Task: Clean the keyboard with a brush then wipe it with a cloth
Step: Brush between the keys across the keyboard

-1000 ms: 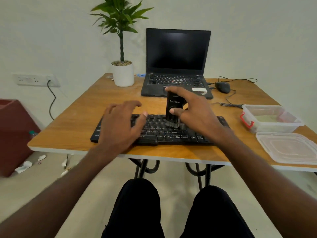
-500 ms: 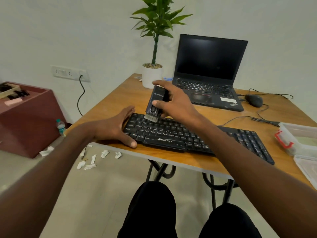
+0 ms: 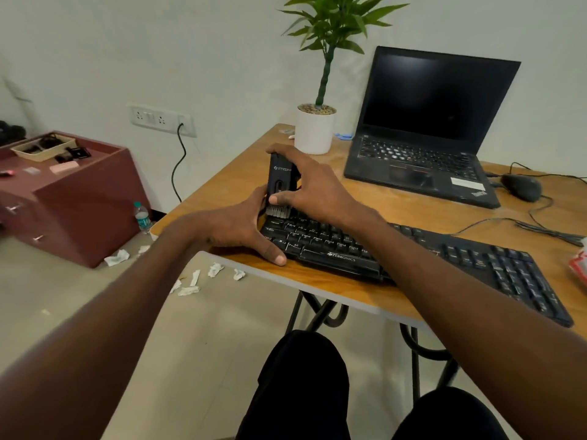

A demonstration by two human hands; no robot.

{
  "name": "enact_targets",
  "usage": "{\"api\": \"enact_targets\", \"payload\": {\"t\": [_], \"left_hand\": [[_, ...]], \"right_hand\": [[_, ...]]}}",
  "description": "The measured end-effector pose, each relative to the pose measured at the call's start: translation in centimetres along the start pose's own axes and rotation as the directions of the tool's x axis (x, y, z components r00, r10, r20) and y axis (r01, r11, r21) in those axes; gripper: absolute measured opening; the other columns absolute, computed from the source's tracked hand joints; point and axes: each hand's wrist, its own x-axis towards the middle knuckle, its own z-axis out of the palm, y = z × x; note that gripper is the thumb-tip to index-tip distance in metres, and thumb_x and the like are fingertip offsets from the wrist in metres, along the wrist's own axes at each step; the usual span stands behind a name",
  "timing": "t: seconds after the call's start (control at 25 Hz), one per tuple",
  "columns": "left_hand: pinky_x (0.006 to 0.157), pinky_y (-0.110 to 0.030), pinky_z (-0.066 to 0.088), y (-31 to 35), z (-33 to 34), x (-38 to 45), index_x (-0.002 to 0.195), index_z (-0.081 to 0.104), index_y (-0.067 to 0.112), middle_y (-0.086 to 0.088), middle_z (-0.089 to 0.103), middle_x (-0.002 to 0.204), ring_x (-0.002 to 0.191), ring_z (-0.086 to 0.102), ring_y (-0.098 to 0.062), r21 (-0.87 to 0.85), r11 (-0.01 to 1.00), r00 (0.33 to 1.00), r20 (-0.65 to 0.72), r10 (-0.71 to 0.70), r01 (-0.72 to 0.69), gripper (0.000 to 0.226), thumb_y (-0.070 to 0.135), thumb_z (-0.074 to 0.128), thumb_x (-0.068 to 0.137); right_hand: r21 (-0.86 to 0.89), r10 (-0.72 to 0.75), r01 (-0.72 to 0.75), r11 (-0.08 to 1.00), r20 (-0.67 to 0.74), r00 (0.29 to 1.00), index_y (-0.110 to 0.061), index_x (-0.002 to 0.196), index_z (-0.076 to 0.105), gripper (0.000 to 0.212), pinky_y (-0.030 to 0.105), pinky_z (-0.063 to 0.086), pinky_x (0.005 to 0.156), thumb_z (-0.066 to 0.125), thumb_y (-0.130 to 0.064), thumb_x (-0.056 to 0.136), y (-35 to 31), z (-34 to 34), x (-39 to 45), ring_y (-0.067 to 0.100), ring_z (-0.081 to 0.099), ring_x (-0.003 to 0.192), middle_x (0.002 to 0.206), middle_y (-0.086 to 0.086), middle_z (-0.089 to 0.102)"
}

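Observation:
A black keyboard (image 3: 460, 262) lies along the near edge of the wooden table (image 3: 413, 214). My right hand (image 3: 313, 188) grips a black brush (image 3: 279, 182) upright, its grey bristles down on the keyboard's far left corner. My left hand (image 3: 241, 227) holds the keyboard's left end, thumb along the front edge and fingers round the far side next to the bristles. No cloth is in view.
An open black laptop (image 3: 428, 138), a white potted plant (image 3: 314, 128) and a wired mouse (image 3: 521, 187) stand further back. A red-clipped container (image 3: 578, 268) shows at the right edge. A maroon cabinet (image 3: 70, 192), a water bottle (image 3: 142, 217) and paper scraps (image 3: 190, 287) are on the floor to the left.
The brush has moved from the middle of the keyboard to its far left corner. My left hand slid off the keys to clasp the left end. My head turned left.

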Motion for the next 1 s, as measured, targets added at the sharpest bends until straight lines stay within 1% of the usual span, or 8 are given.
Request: {"api": "enact_targets", "payload": {"t": [0.08,0.16,0.24,0.4,0.6,0.76,0.88,1.0], "left_hand": [[0.100,-0.023,0.051,0.0,0.0,0.1,0.160,0.006,0.045,0.018,0.046,0.141,0.128,0.054,-0.009,-0.003,1.000,1.000,0.014,-0.009,0.009,0.139,0.025,0.101,0.060],[0.090,-0.016,0.050,0.2,0.0,0.0,0.160,0.003,0.045,0.024,0.044,0.135,0.119,0.054,-0.004,0.011,0.999,0.999,0.018,-0.037,0.036,0.138,0.026,0.099,0.063],[0.088,-0.016,0.048,0.1,0.0,0.1,0.161,0.002,0.046,0.021,0.042,0.140,0.119,0.053,-0.006,0.017,0.999,0.999,0.015,-0.050,0.050,0.138,0.027,0.098,0.063],[0.096,-0.021,0.048,-0.1,-0.1,0.2,0.160,0.005,0.045,0.018,0.043,0.142,0.132,0.050,-0.013,0.024,0.999,0.999,0.006,-0.032,0.031,0.138,0.028,0.100,0.061],[0.105,-0.030,0.048,-0.1,-0.2,0.2,0.161,0.002,0.047,0.014,0.034,0.149,0.136,0.046,-0.019,0.050,0.998,0.999,0.022,-0.034,0.033,0.148,0.040,0.103,0.052],[0.119,-0.048,0.042,-0.3,-0.2,0.3,0.155,0.009,0.054,0.008,0.038,0.158,0.143,0.043,-0.022,0.074,0.997,1.000,0.002,-0.013,0.013,0.144,0.055,0.104,0.047],[0.123,-0.049,0.037,-0.5,-0.3,0.4,0.156,0.006,0.053,0.011,0.031,0.164,0.148,0.037,-0.020,0.093,0.996,1.000,0.008,-0.014,0.014,0.146,0.056,0.104,0.047],[0.121,-0.044,0.039,-0.4,-0.3,0.3,0.159,0.002,0.050,0.012,0.025,0.168,0.147,0.038,-0.020,0.068,0.997,1.000,0.012,-0.026,0.025,0.150,0.049,0.104,0.050]], "right_hand": [[-0.105,0.003,0.003,0.995,0.057,0.998,-0.037,0.141,0.049,0.079,0.022,0.057,0.083,0.089,-0.022,0.076,-0.4,-1.1,0.2,0.012,0.066,0.100,0.115,-0.008,0.064],[-0.240,0.059,-0.023,0.971,0.145,0.988,-0.035,0.137,0.049,0.077,0.031,0.058,0.084,0.091,-0.021,0.073,-1.2,-2.7,0.6,0.017,0.064,0.100,0.114,-0.006,0.061],[-0.318,0.090,-0.041,0.947,0.140,0.986,-0.035,0.133,0.050,0.076,0.036,0.058,0.084,0.092,-0.022,0.071,-2.2,-3.2,0.9,0.019,0.063,0.100,0.113,-0.005,0.060],[-0.193,-0.022,0.031,0.981,0.049,0.999,-0.036,0.132,0.047,0.074,0.037,0.062,0.078,0.090,-0.023,0.072,-2.4,-1.8,-0.5,0.013,0.067,0.091,0.105,-0.008,0.063],[-0.545,0.064,-0.012,0.838,0.076,0.995,-0.043,0.133,0.036,0.072,0.045,0.061,0.076,0.085,-0.031,0.081,-2.2,-4.3,-1.8,0.023,0.064,0.097,0.120,0.002,0.061],[-0.391,-0.124,0.095,0.916,-0.051,0.991,-0.044,0.134,0.039,0.066,0.044,0.062,0.071,0.080,-0.029,0.084,-3.4,-1.5,-2.5,0.021,0.067,0.094,0.117,-0.003,0.066],[-0.367,-0.116,0.129,0.921,0.056,0.992,-0.048,0.135,0.041,0.063,0.048,0.061,0.078,0.077,-0.026,0.088,-2.7,-1.6,-3.0,0.022,0.067,0.101,0.123,-0.002,0.067],[-0.515,0.014,0.086,0.853,0.187,0.982,-0.051,0.132,0.043,0.060,0.048,0.059,0.083,0.077,-0.029,0.087,-2.7,-4.4,-2.5,0.023,0.063,0.108,0.127,-0.004,0.063]]}}
